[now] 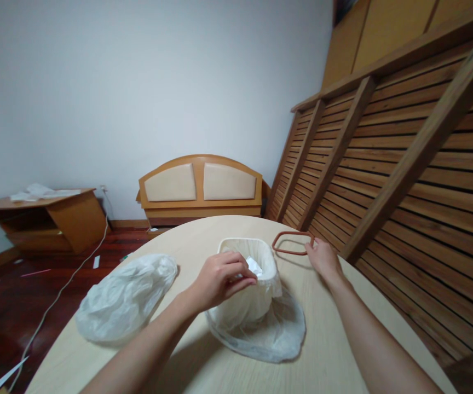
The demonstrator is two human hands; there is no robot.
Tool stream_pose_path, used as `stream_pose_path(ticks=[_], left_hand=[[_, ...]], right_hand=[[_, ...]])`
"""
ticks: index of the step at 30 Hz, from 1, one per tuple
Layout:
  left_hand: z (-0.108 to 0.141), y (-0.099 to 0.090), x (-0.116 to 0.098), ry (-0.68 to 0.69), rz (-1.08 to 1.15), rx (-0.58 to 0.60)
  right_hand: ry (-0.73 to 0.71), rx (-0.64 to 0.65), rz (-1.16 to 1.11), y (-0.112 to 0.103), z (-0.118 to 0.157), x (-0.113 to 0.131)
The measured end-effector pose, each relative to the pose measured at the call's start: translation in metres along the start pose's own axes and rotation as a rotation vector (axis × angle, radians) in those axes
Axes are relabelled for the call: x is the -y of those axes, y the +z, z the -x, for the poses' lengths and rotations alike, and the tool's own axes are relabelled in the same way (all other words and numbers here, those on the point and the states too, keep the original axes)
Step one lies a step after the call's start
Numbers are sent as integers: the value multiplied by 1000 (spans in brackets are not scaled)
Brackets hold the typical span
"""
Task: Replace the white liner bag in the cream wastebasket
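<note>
A small white trash bin, lined with a thin translucent bag, stands on the round table. The liner hangs over the rim and spreads onto the tabletop in front and to the right. White scraps lie inside the bin. My left hand is over the bin's front left rim, fingers curled and pinched toward the thumb; what they hold, if anything, is hidden. To the right of the bin, my right hand grips the right end of a brown rim ring, a rounded rectangular frame held just above or on the table.
A crumpled white plastic bag lies on the left of the pale round table. Slatted wooden panels lean close along the right. Behind are a headboard and a low cabinet; a cable crosses the floor.
</note>
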State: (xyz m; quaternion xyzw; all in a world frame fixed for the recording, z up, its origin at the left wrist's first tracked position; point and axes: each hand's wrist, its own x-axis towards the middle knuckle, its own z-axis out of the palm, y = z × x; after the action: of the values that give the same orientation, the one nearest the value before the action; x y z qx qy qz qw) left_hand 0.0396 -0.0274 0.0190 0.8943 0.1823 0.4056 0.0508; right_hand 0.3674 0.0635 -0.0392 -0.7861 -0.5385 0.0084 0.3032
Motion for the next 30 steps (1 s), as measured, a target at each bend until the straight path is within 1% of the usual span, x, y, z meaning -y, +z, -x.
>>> stream_pose_path(ticks=[5, 10, 16, 24, 27, 30], left_hand=[[0, 2, 0, -3, -4, -6], [1, 2, 3, -10, 5, 10], [4, 2, 5, -20, 10, 9], [4, 2, 4, -23, 3, -6], [4, 2, 5, -22, 6, -7], [5, 2, 5, -27, 3, -1]], right_hand=[[64, 18, 80, 14, 2, -20], [100, 67, 135, 16, 10, -33], [112, 108, 199, 18, 16, -34], [111, 90, 237, 18, 20, -32], [65, 60, 218, 18, 19, -30], [-109, 44, 174, 21, 20, -25]])
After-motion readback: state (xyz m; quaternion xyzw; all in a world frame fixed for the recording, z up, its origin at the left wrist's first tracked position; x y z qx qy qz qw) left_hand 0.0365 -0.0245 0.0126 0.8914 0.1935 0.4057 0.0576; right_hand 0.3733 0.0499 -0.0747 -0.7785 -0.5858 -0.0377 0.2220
